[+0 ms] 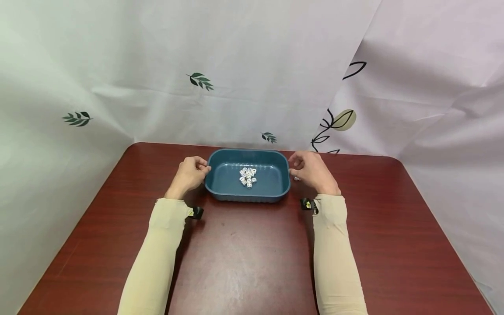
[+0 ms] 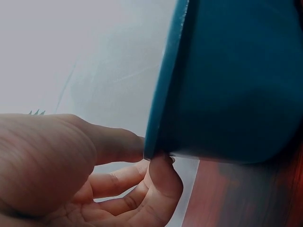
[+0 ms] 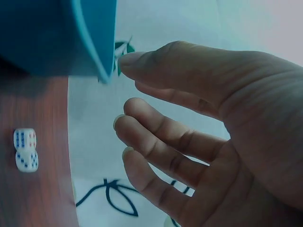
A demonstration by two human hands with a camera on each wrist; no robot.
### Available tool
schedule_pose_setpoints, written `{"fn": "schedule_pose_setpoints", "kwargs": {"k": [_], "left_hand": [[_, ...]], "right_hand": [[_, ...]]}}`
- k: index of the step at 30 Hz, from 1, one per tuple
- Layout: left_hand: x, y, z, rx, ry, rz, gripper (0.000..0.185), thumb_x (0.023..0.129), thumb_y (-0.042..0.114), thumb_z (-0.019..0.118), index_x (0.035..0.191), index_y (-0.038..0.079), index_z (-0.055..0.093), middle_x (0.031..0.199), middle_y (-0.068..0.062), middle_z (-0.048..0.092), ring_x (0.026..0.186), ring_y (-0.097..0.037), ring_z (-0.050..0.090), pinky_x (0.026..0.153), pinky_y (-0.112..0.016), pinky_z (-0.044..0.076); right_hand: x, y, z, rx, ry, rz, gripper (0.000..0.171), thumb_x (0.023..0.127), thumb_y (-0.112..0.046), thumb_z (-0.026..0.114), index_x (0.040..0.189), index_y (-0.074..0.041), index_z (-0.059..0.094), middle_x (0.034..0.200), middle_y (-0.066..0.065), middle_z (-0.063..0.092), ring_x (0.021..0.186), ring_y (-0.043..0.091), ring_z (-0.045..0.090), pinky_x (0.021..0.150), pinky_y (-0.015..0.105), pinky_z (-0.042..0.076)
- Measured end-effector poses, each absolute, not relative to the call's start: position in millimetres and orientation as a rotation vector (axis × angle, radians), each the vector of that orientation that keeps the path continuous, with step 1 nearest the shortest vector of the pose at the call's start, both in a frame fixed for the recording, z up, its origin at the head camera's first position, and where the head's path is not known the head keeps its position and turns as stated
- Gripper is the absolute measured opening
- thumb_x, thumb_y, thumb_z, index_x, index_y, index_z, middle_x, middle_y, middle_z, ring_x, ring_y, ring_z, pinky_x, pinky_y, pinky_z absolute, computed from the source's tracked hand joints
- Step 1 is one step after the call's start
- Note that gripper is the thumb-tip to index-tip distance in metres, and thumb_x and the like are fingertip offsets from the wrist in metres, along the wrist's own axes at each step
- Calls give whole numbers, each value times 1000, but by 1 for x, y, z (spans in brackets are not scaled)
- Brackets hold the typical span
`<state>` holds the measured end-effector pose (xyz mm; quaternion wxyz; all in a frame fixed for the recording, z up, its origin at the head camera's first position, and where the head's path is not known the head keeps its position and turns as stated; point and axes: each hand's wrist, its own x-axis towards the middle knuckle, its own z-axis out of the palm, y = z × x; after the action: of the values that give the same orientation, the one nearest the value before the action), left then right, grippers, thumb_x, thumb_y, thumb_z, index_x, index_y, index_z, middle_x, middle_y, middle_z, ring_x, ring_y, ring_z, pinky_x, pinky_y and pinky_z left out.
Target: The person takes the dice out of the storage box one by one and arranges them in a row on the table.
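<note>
While a cluster of white dice (image 1: 247,176) lies in its middle, a blue tray (image 1: 275,186) sits near the far edge of the dark red table (image 1: 244,258), midway between its side edges. The left hand (image 1: 190,173) pinches the tray's left rim between thumb and curled fingers (image 2: 163,177). The right hand (image 1: 312,170) hangs loosely open at the right rim, thumb tip just at it, holding nothing. Two dice (image 3: 25,150) lie on the table beside it.

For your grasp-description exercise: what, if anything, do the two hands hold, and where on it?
The left hand pinches the blue tray by its left rim. The right hand holds nothing; its fingertip is at the right rim.
</note>
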<state>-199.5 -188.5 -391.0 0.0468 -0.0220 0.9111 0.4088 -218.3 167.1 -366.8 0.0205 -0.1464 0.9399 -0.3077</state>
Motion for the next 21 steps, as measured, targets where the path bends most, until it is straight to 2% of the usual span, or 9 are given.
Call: {"fn": "schedule_pose_setpoints", "kwargs": {"k": [14,21], "left_hand": [[-202,-188,-392,-87,2798,1218,25,104,17,59,118,-3,61,100,-17,64,77,-23,64,71,-29,54],[-201,-187,-391,-92,2788,1226,26,104,17,59,118,-4,61,99,-16,63,77,-22,65,71,-29,54]], "right_hand": [[-221,125,-377,-618,2878,-907,29,90,-10,77,117,-2,72,109,18,69,100,28,64,88,44,57],[-223,107,-389,-659,2863,-898,25,91,-12,77,115,-5,73,104,10,68,96,24,64,84,41,57]]}}
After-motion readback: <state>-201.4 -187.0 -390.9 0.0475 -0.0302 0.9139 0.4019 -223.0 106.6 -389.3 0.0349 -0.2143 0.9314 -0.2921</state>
